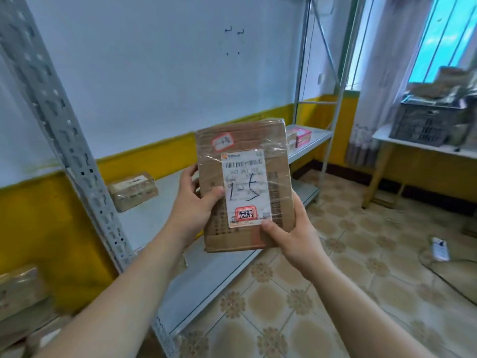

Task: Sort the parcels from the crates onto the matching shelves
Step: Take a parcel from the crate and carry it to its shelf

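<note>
The step in hand looks like reading the address mark. A parcel (245,187) is held upright in front of the shelf (206,275), its white label facing the camera with "1-5" handwritten on it. The left hand (196,205) grips the parcel's left edge, thumb laid across the face beside the label and fingers (192,171) curled round behind. The right hand (289,239) grips the lower right corner, thumb on the label's bottom edge, its other fingers hidden behind the card. Both holds look firm. As I judge it, the next move calls for matching that mark to a place on the shelf, though no shelf markings are legible here. Another parcel (133,191) lies at the back of the shelf, and a crate (420,125) sits on a desk (423,148) well to the shelf's right.
</note>
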Motion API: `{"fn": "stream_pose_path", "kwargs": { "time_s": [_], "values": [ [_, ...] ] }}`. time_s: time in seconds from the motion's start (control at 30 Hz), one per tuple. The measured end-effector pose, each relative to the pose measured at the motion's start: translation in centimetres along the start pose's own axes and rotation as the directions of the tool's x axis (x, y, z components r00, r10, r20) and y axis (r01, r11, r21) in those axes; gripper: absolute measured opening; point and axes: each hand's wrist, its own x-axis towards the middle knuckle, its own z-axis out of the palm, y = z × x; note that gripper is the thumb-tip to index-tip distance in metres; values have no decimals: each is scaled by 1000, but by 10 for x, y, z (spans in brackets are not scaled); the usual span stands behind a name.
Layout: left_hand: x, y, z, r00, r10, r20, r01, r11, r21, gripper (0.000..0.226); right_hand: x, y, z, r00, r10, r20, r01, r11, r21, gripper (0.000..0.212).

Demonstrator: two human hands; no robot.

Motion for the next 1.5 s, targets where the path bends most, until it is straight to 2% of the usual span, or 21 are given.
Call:
{"fn": "stream_pose_path", "kwargs": {
  "time_s": [0.17,0.33,0.5,0.8,0.93,1.23,1.5],
  "values": [
    [82,-34,50,985,-26,171,28,1000,-8,59,77,20,-28,986,99,-131,-102,995,-15,78],
    [153,-47,119,931,-46,362,28,998,57,68,135,40,-74,951,173,-255,-183,983,-14,78],
    [202,-60,204,899,-62,434,4,991,135,79,179,54,-130,927,190,-323,-238,965,-114,80],
    [285,-79,380,895,16,445,-81,988,128,80,287,102,-259,889,130,-438,-210,968,-138,87],
    [321,-70,447,907,34,421,-108,982,154,78,341,109,-317,896,89,-434,-174,972,-160,93],
    [427,-91,532,921,26,388,-126,964,233,77,467,139,-385,922,95,-376,-185,960,-212,92],
    [570,-152,610,919,-67,389,-29,971,237,84,632,187,-428,932,166,-323,-253,935,-250,90]
  ]
}}
